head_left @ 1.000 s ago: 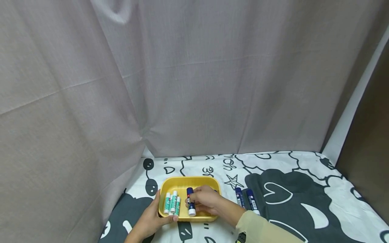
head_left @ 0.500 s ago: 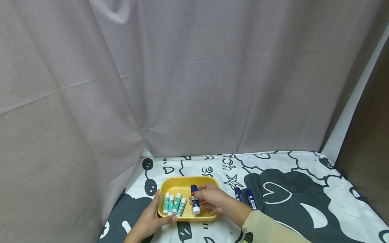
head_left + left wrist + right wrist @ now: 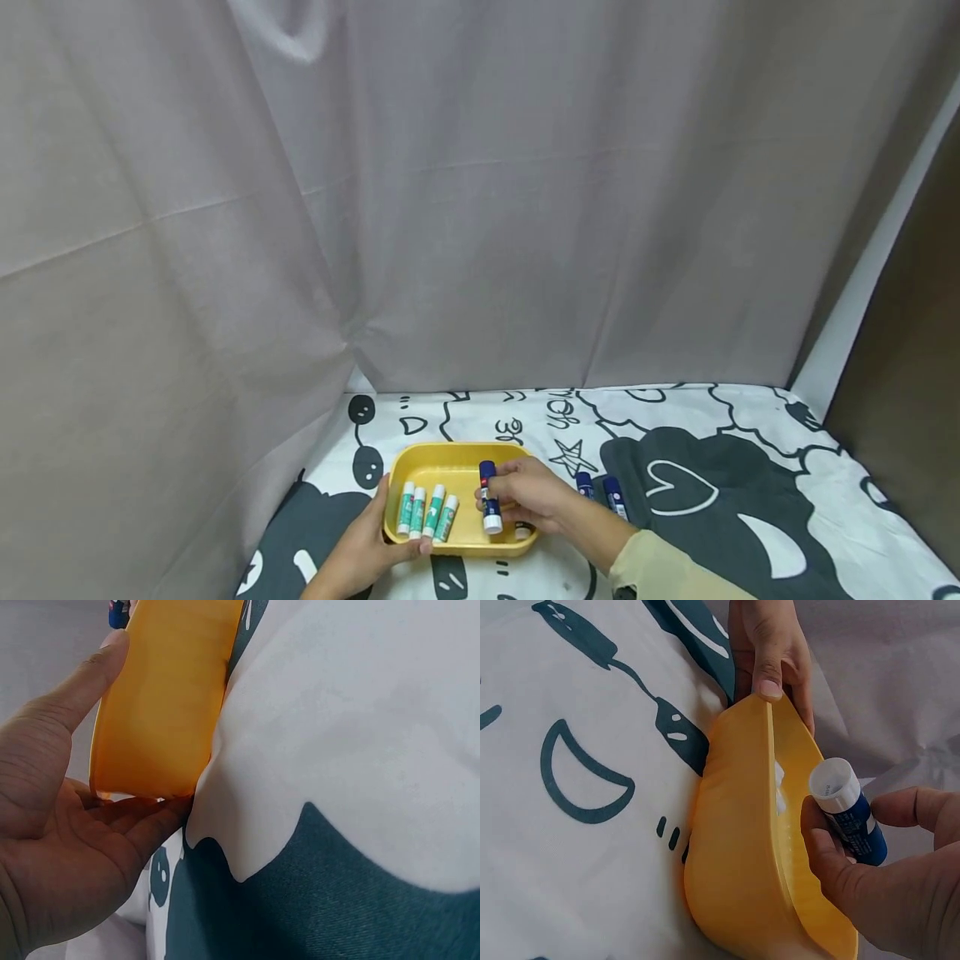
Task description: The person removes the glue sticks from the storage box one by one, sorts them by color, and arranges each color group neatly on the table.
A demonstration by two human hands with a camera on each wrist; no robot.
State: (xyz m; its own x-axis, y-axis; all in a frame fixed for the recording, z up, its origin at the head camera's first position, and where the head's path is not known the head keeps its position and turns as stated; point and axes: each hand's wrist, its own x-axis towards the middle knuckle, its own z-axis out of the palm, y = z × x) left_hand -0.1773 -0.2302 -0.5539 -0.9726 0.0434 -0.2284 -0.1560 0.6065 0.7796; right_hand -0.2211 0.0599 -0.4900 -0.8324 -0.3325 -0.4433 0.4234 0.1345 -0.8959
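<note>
Head view: since a second ago, the four green glue sticks [image 3: 433,511] have gone from an overlapping bunch to a side-by-side row at 8 o'clock in the yellow tray [image 3: 465,550], and the blue glue stick [image 3: 490,497] has shifted toward 3 o'clock. The right hand [image 3: 532,493] pinches it, white end toward 6 o'clock; whether it touches the tray floor, I cannot tell. Another stick's pale end [image 3: 522,531] shows beneath that hand, at 4 o'clock. Two other blue sticks [image 3: 615,497] lie outside on the printed cloth [image 3: 570,454], at 3 o'clock. Most likely the green ones are settled and the blue one is in play.

Left wrist view: the left hand [image 3: 82,847] grips the tray's end, thumb by the rim, fingers round the outside, probably steadying it.

Right wrist view: thumb and fingers hold the blue stick tilted, white end toward 11 o'clock.
</note>
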